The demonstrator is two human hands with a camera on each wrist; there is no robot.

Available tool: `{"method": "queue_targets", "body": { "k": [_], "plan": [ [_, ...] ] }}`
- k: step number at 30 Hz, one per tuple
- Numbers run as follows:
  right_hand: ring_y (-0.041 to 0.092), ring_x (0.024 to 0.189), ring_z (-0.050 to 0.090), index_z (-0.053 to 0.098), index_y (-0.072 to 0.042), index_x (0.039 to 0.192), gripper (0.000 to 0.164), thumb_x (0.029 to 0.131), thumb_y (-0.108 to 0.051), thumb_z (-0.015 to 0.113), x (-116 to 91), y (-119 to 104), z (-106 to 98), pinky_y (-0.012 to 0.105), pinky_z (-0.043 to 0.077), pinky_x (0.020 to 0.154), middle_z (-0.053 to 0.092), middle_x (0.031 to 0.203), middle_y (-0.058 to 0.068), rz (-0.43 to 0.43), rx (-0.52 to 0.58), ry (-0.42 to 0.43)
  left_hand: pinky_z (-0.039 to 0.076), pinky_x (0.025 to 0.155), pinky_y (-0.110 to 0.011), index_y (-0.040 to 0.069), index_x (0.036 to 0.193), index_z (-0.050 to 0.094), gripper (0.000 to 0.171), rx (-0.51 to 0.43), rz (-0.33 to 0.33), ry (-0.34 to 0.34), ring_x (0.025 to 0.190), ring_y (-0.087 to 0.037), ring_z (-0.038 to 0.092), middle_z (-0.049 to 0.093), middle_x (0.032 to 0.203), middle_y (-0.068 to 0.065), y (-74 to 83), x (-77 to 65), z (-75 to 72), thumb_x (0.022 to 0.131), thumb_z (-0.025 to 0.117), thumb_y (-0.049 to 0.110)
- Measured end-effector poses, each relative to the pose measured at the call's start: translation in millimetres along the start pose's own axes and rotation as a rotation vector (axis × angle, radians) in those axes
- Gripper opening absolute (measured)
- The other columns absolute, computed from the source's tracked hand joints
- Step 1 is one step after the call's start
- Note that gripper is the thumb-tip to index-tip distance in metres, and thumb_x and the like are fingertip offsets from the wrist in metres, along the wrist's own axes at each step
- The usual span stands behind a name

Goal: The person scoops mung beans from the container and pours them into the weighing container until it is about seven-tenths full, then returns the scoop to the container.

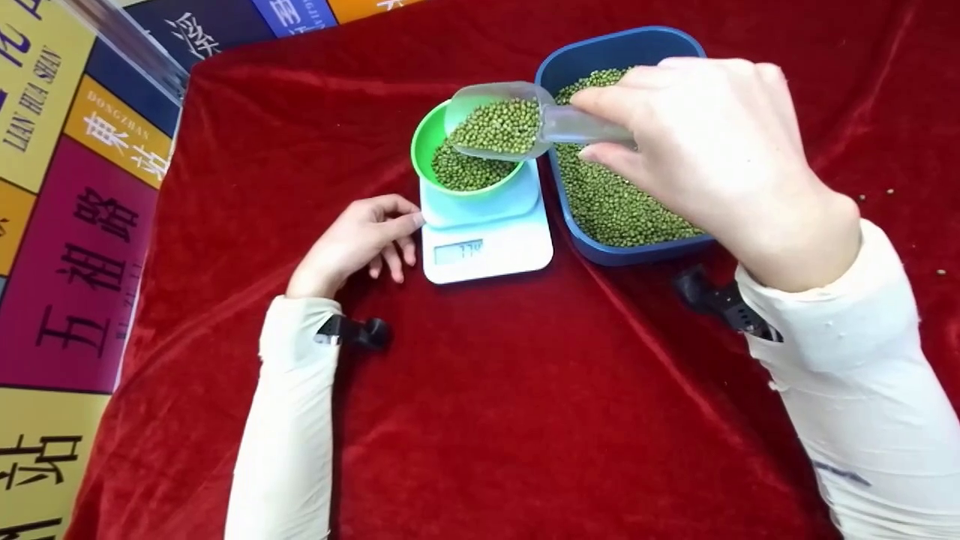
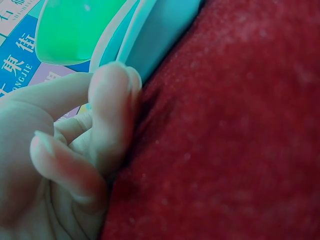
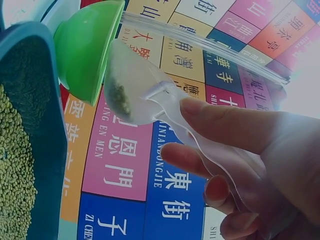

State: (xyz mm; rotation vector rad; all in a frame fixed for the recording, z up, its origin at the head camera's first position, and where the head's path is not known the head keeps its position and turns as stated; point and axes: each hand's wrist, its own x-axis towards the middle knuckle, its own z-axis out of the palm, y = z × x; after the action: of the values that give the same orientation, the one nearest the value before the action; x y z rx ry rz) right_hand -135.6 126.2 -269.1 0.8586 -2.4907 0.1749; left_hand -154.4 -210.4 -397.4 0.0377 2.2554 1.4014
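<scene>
1. Red cloth point(image 1: 525, 390) fills the scene, creased all over, with coloured lettered panels point(image 1: 75, 247) along the left and far left.
2. Two pale sleeves point(image 1: 289, 420) reach in from the near side, a dark wrist strap on each.
3. Far right of centre sits the blue tub point(image 1: 630, 256), loaded with green beans point(image 1: 619, 214)!
4. Right hand point(image 1: 705, 142) is over the tub, thumb and fingers curled firmly round a scoop handle.
5. White scale point(image 1: 491, 251), just left of the tub, lies flat on the cloth.
6. Left hand point(image 1: 364, 240) is at the scale's left edge: fingers loosely bent, a fingertip touching it, no grip on anything.
7. Up on the scale's far part, the green bowl point(image 1: 426, 146) has beans inside.
8. Over its right side comes the clear scoop point(image 1: 574, 126), beans heaped within; whether it touches the rim, I cannot tell.
9. Smaller yet, the readout point(image 1: 459, 251) on the near side shows blurry digits.
10. Tiniest of all: stray beans point(image 1: 890, 191), far right on the cloth.
</scene>
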Motion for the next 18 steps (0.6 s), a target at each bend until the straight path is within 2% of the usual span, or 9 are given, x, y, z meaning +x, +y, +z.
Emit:
{"method": "queue_targets", "body": {
  "k": [13, 18],
  "plan": [
    [0.02, 0.069, 0.057, 0.065, -0.03, 0.106, 0.026, 0.081, -0.03, 0.07, -3.7, -5.0, 3.6, 0.035, 0.03, 0.035, 0.069, 0.085, -0.006, -0.045, -0.03, 0.075, 0.038, 0.032, -0.024, 0.013, 0.105, 0.058, 0.035, -0.001, 0.011, 0.001, 0.049, -0.026, 0.063, 0.063, 0.073, -0.017, -2.7, -0.4, 0.4, 0.088, 0.058, 0.043],
    [0.021, 0.068, 0.056, 0.065, -0.029, 0.105, 0.025, 0.081, -0.029, 0.071, -3.4, -4.6, 5.5, 0.035, 0.031, 0.035, 0.069, 0.085, -0.006, -0.044, -0.043, 0.071, 0.037, 0.033, -0.024, 0.012, 0.105, 0.058, 0.034, -0.003, 0.01, 0.005, 0.05, -0.027, 0.063, 0.063, 0.072, -0.017, -1.9, -0.5, 0.8, 0.088, 0.059, 0.042]
  ]
}}
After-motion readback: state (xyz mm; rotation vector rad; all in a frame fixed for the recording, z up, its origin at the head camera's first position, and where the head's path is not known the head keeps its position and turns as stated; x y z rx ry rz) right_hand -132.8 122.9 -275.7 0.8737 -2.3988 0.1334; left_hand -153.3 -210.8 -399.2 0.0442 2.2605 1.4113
